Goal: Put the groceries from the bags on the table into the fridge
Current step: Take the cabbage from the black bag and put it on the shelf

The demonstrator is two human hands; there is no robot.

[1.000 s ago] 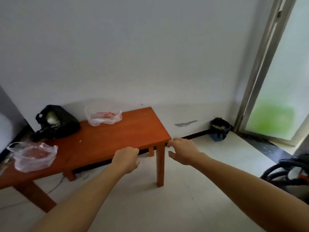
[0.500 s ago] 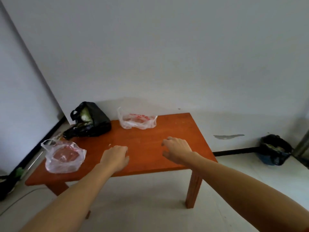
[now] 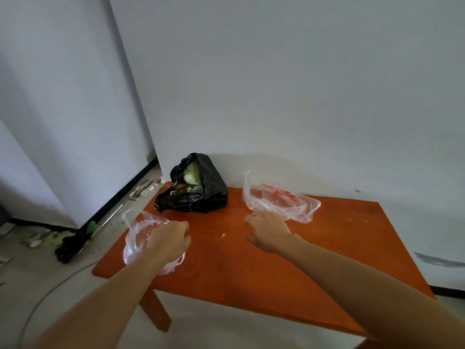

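While both bare forearms reach in from the bottom of the frame, the left grip lies on top of a small clear bag at the near left corner of the orange worktop, left of centre in the frame. Its knuckles face the camera and its fingers bend down over the plastic, hidden behind the back of the hand. I cannot tell whether it has closed on the bag or only rests on it.

The right grip, just right of centre, is loosely spread with nothing in it. Its fingertips reach the near edge of a red-printed clear bag; whether they touch the plastic cannot be told. That bag lies toward the worktop's far edge, near the wall. To its left, at the far left corner, a black bag slumps with its mouth open, showing pale green leaves. A pale crumb lies between the two grips.

A tall white panel fills the upper left of the frame, with litter and a dark bundle on the floor at its foot.
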